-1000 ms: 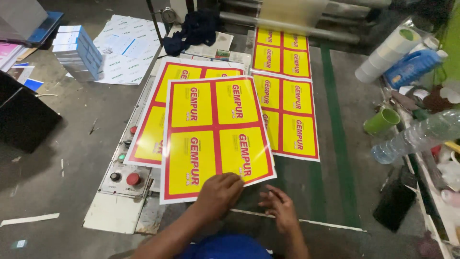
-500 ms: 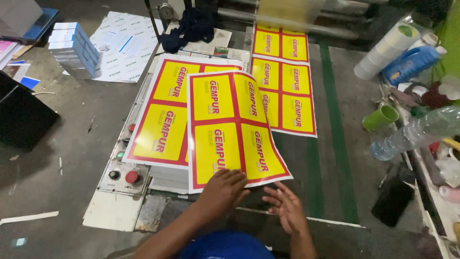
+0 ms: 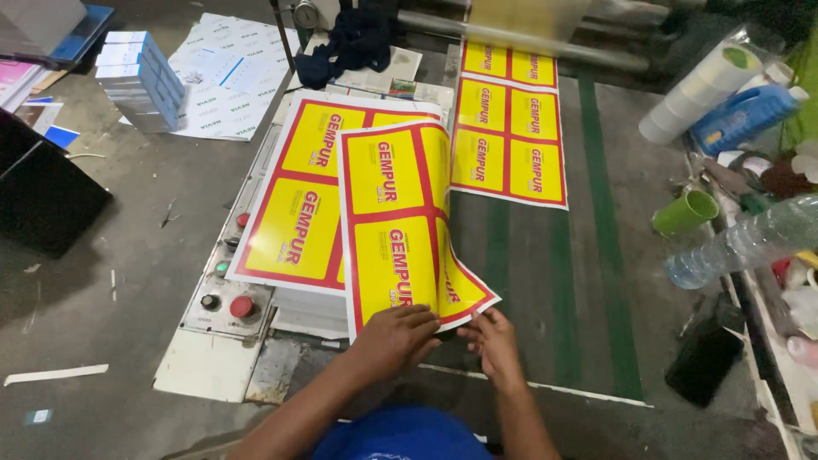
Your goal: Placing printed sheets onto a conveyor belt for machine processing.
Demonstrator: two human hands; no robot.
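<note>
At the near edge of the surface (image 3: 596, 281) we held the yellow and red printed sheet (image 3: 396, 226) in both grips, our left hand (image 3: 394, 339) pressed on its near edge and our right hand (image 3: 492, 339) pinching the curled-up right corner. Away from both hands its long axis ran toward the roller (image 3: 520, 38), over the stack of printed sheets (image 3: 298, 204) to the left, our left hand lying nearer its middle.

yellow-red label sheet (image 3: 400, 226) lifted, blue bottle (image 3: 740, 117) right

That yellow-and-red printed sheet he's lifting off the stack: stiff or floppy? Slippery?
Likely floppy: the printed sheet bows along its length, its right side curling under where the left hand and right hand grip its near edge. Probably light. Its glossy face suggests it slides easily over the stack below.
</note>
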